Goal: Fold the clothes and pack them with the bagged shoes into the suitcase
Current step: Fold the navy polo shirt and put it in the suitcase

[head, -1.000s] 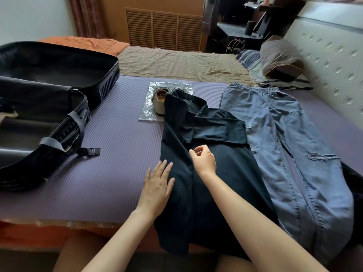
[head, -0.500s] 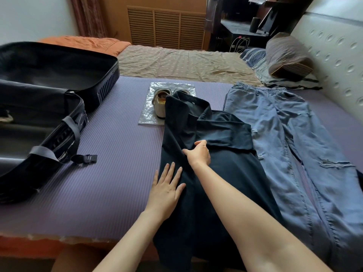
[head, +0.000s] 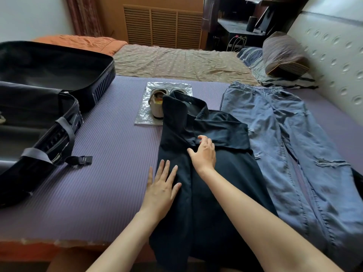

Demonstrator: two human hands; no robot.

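Note:
A dark navy garment [head: 220, 173] lies lengthwise on the purple mat, its near end hanging over the bed's edge. My left hand [head: 162, 188] rests flat on its left edge, fingers straight and spread. My right hand [head: 204, 152] lies palm down on the garment's middle, fingers reaching to the folded sleeve. Light blue jeans [head: 290, 146] lie spread out to the right. A pair of beige shoes in a clear plastic bag [head: 157, 104] sits beyond the garment, partly covered by its collar. The open black suitcase [head: 39, 107] lies at the left.
The purple mat [head: 102, 173] covers the near part of the bed. A loose suitcase strap with a buckle [head: 82, 160] lies on it. A striped pillow [head: 282, 54] and a padded headboard [head: 334, 48] are at the right. A beige sheet lies beyond the mat.
My right hand has slid forward up the garment and flattened from a loose curl. My left hand has shifted a little forward along the garment's left edge.

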